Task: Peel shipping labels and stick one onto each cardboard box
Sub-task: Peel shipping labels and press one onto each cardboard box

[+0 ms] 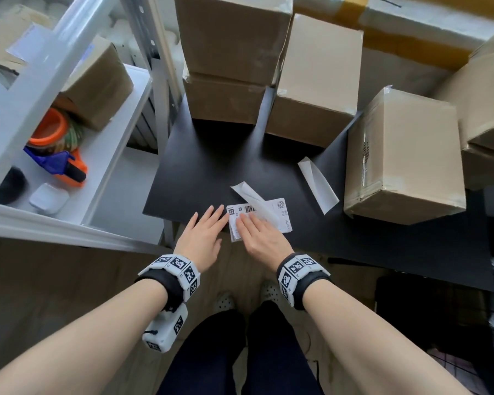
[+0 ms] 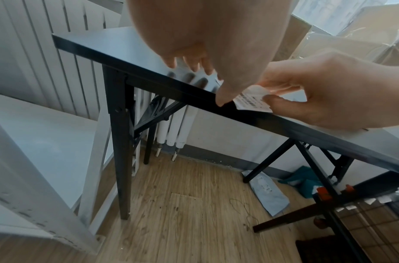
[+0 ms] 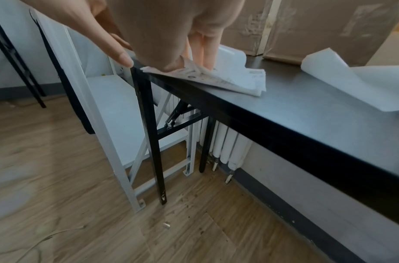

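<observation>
Lying at the near edge of the bench [image 1: 200, 166], the stack of shipping labels [image 1: 280, 216] sits under the right hand [image 1: 261, 238], whose thumb and fingers pinch its near corner. The left hand [image 1: 204, 236] rests flat just beside the stack, fingers straight, holding nothing. Two peeled backing strips [image 1: 318, 185] lie beyond the hands. Cardboard boxes [image 1: 405, 158] stand farther beyond them.

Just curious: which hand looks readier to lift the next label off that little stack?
Probably the right hand: it lies on the labels, thumb curling up a corner. The left hand rests flat beside them.
</observation>
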The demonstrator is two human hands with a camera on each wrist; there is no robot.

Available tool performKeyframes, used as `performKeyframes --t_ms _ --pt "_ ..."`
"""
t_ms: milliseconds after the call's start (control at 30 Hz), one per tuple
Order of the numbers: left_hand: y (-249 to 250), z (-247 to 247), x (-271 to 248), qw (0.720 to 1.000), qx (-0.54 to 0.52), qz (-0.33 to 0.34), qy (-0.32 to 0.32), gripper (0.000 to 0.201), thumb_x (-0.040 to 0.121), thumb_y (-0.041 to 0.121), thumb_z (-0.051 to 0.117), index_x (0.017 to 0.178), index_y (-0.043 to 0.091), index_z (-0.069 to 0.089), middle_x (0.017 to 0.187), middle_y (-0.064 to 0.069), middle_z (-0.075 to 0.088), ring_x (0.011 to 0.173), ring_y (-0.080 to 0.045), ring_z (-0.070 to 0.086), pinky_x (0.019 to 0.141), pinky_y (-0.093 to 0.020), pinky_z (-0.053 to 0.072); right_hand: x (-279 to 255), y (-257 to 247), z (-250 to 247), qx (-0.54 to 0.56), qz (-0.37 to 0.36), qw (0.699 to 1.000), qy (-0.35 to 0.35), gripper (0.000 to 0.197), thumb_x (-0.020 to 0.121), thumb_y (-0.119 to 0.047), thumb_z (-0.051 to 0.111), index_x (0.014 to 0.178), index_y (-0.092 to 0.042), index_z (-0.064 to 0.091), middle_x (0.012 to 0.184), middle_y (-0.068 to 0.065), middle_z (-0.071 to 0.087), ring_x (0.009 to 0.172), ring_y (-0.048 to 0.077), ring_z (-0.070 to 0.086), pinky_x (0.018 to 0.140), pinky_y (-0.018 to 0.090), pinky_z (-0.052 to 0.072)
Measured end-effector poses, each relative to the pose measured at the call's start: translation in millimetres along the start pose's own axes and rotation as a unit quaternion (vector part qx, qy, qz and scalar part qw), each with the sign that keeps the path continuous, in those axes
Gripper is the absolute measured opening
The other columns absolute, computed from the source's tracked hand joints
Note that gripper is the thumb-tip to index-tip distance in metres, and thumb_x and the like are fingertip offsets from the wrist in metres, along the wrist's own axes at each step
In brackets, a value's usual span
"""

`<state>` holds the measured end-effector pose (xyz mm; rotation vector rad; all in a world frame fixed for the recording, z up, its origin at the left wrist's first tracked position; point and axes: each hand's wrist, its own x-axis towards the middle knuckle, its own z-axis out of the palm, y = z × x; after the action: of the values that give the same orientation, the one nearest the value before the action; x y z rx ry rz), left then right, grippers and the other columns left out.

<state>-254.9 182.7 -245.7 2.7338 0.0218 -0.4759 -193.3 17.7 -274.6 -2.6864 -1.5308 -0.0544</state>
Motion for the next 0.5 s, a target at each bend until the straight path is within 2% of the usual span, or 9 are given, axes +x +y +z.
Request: performKeyframes --t_ms 100,167,233,267,367,433,500 --pt "0 4 0 1.000 0.014 0.016 0.001 0.062 0.095 0.019 0.042 0.149 0.023 0.012 0.159 0.005 0.007 0.147 -0.015 0.003 0.119 -0.034 0.000 -5 -1 1 -0.002 0.001 1.000 0.005 0.037 0.083 -0.004 0.040 0.103 0.000 0.070 0.107 0.015 0.071 0.098 0.027 0.069 0.082 0.034 0.055" --pt "0 6 0 1.000 0.024 0.018 -0.002 0.062 0.095 0.019 0.042 0.149 0.022 0.013 0.159 0.005 0.007 0.147 -0.015 0.003 0.119 -0.035 0.000 -10 -1 3 0.004 0.004 1.000 0.005 0.033 0.081 0.000 0.044 0.102 0.001 0.070 0.108 0.017 0.070 0.099 0.029 0.069 0.083 0.036 0.055" --pt "1 7 0 0.999 0.029 0.018 -0.003 0.062 0.095 0.019 0.042 0.149 0.022 0.013 0.159 0.005 0.006 0.147 -0.015 0.003 0.119 -0.034 0.000 -13 -1 2 0.017 0.013 1.000 -0.008 0.028 0.073 0.005 0.064 0.100 0.004 0.070 0.107 0.020 0.070 0.098 0.031 0.069 0.083 0.038 0.055" --pt "1 8 0 0.999 0.031 0.017 -0.004 0.062 0.095 0.019 0.042 0.149 0.022 0.013 0.159 0.005 0.006 0.147 -0.015 0.003 0.119 -0.034 0.000 -13 -1 1 0.029 0.020 0.999 -0.014 0.034 0.065 0.007 0.074 0.099 0.005 0.070 0.106 0.021 0.070 0.097 0.032 0.069 0.082 0.039 0.056" --pt "1 8 2 0.999 0.041 0.016 -0.002 0.062 0.095 0.019 0.042 0.149 0.021 0.012 0.159 0.005 0.005 0.147 -0.015 0.002 0.119 -0.034 -0.001 -9 -1 -6 0.072 0.035 0.996 -0.040 0.040 0.050 0.005 0.086 0.088 0.004 0.071 0.101 0.020 0.071 0.091 0.031 0.071 0.076 0.038 0.058" --pt "0 8 4 0.998 0.052 0.021 0.003 0.062 0.095 0.019 0.041 0.150 0.021 0.011 0.159 0.006 0.005 0.147 -0.014 0.002 0.118 -0.034 -0.002 -8 0 -7 0.091 0.037 0.994 -0.038 0.037 0.051 0.005 0.086 0.085 0.003 0.071 0.101 0.020 0.071 0.091 0.031 0.071 0.075 0.038 0.058" --pt "0 9 6 0.998 0.056 0.022 0.007 0.063 0.095 0.019 0.041 0.150 0.021 0.010 0.159 0.006 0.004 0.147 -0.014 0.002 0.118 -0.035 -0.002 -10 2 -6 0.096 0.040 0.994 -0.027 0.035 0.058 0.006 0.082 0.090 0.005 0.070 0.103 0.021 0.071 0.093 0.032 0.070 0.077 0.038 0.058"
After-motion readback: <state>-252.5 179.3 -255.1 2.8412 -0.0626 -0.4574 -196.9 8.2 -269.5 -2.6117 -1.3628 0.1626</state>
